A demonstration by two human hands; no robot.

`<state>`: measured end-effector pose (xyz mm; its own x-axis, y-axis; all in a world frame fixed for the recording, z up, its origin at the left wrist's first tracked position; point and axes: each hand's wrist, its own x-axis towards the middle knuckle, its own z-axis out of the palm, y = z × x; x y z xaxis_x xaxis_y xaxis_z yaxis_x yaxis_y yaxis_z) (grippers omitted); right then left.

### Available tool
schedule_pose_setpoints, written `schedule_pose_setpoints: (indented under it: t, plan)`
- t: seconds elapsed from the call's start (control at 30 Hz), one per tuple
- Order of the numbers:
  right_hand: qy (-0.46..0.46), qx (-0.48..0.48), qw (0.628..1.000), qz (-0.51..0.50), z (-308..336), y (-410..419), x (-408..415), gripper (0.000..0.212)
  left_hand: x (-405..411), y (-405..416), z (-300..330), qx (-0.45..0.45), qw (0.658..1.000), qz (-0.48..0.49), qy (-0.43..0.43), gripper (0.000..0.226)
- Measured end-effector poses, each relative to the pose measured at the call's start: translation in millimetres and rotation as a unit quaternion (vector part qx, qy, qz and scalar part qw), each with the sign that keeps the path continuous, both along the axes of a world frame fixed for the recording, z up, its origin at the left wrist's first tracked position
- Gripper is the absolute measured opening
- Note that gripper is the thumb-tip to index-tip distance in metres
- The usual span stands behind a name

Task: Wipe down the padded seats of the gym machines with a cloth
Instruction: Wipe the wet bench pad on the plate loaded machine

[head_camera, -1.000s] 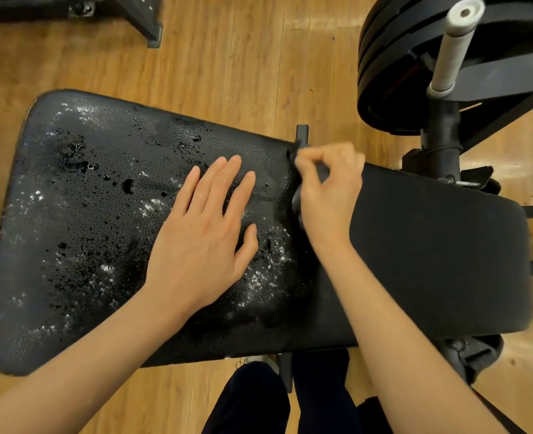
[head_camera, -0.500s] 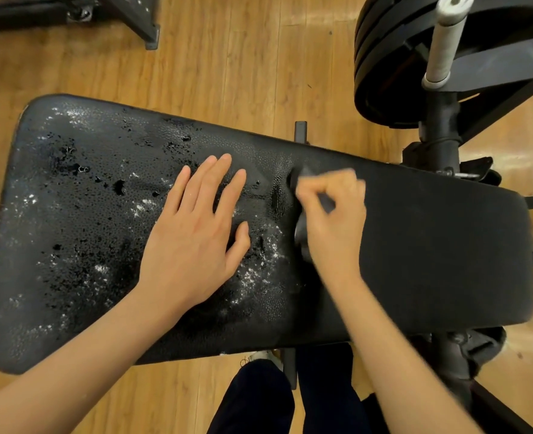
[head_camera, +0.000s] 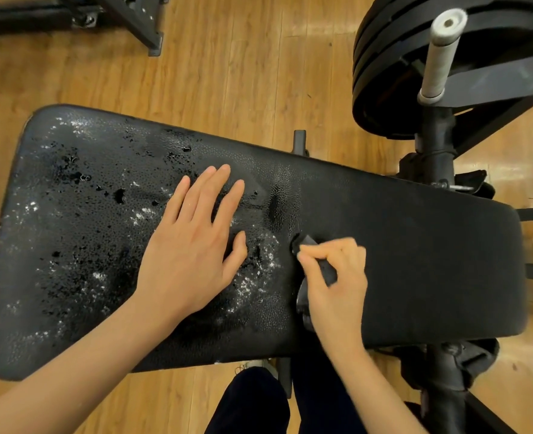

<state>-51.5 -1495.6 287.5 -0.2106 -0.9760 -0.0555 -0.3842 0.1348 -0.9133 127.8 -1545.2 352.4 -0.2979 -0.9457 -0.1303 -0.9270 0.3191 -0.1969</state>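
Wooden plank flooring (head_camera: 227, 73) fills the background, and a black padded bench (head_camera: 415, 261) is seen from above, running from the left edge toward the right of the frame. Its left pad (head_camera: 70, 230) is beaded with droplets and white foamy specks, while the right pad looks dull and mostly dry. Stacked weight plates (head_camera: 384, 73) and a pale grey-wrapped handle (head_camera: 440, 54) stand at the upper right; a dark machine frame (head_camera: 127, 17) is seen at the upper left.

The left hand (head_camera: 193, 245) is laid flat on the wet pad with straight, spread fingers, holding nothing. The right hand (head_camera: 334, 277) is curled into a closed grip around a small dark cloth (head_camera: 324, 267), which is bunched and pressed against the bench at the seam between the two pads, in the centre of the frame, slightly right. Part of the cloth is hidden under the fingers, so its full extent cannot be told.

The cloth is judged to be light, soft and limp, probably damp; it is best held bunched in the palm, with a fold pinched under the fingertips so that a broad face is kept against the vinyl. The pad is judged firm under a yielding, pebbled skin and slippery where wet, so steady downward pressure is likely needed, and the flat hand may slide if leaned on.
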Motion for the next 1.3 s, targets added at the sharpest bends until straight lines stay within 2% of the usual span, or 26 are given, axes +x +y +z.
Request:
schedule_pose_setpoints:
  t: [0.07, 0.17, 0.23, 0.33, 0.4, 0.53, 0.6, 0.7, 0.8, 0.9, 0.97, 1.1, 1.23, 1.3]
  plan:
    - [0.023, -0.021, 0.999, -0.002, -10.4, -40.4, -9.9, 0.015, -0.3, -0.7, -0.8, -0.001, 1.000, -0.003, 0.004, 0.063]
    - [0.008, -0.037, 0.996, -0.079, -14.6, -95.6, -11.9, 0.011, -0.7, -1.4, -1.4, -0.005, 1.000, 0.000, 0.008, 0.063]
    - [0.008, -0.012, 0.993, -0.115, -7.5, -75.0, 2.5, 0.014, -0.8, -0.7, -0.9, -0.002, 1.000, -0.003, 0.007, 0.063]
    - [-0.014, -0.023, 0.999, -0.027, 4.9, -10.4, 19.0, 0.013, -0.7, 0.5, -0.5, -0.001, 1.000, 0.000, 0.005, 0.063]
    - [0.005, -0.037, 0.999, 0.005, 0.3, -26.5, 11.0, 0.012, -0.9, -0.2, -0.5, -0.002, 1.000, 0.002, 0.003, 0.063]
    - [-0.001, -0.044, 0.997, -0.064, -10.1, -95.8, 3.5, 0.009, -1.5, -1.7, -0.9, -0.004, 1.000, -0.001, 0.002, 0.063]
    - [-0.002, -0.016, 0.996, -0.084, -5.2, -63.3, 11.0, 0.013, -1.6, 0.0, -0.9, 0.001, 1.000, -0.003, 0.002, 0.063]
    - [-0.016, 0.007, 0.998, -0.057, 4.5, -1.0, 13.9, 0.014, -1.3, 0.9, 0.3, 0.001, 1.000, 0.000, 0.006, 0.063]
    - [0.004, -0.005, 0.997, -0.073, -10.3, -50.1, 3.5, 0.014, -2.0, -0.3, 0.2, 0.002, 1.000, -0.002, 0.005, 0.063]
    - [-0.020, -0.011, 0.992, -0.121, -14.8, -105.2, -0.7, 0.008, -1.9, 0.3, -1.0, 0.002, 1.000, 0.001, 0.011, 0.063]
    - [-0.036, 0.000, 0.993, -0.112, -7.3, -82.2, 1.6, 0.010, -2.2, 0.3, -0.5, 0.001, 1.000, 0.001, 0.015, 0.063]
    - [-0.024, -0.024, 0.999, -0.005, -1.9, -17.2, -9.3, 0.011, -1.7, -0.5, -0.5, -0.003, 1.000, -0.002, 0.023, 0.063]
    - [-0.025, -0.003, 0.988, -0.155, -10.8, -94.8, 9.5, 0.010, -1.5, -1.4, -1.5, -0.001, 1.000, -0.004, 0.026, 0.062]
    - [-0.011, -0.020, 0.993, -0.114, -7.1, -103.9, 27.0, 0.006, 0.6, -1.9, -2.1, 0.004, 1.000, -0.004, 0.024, 0.062]
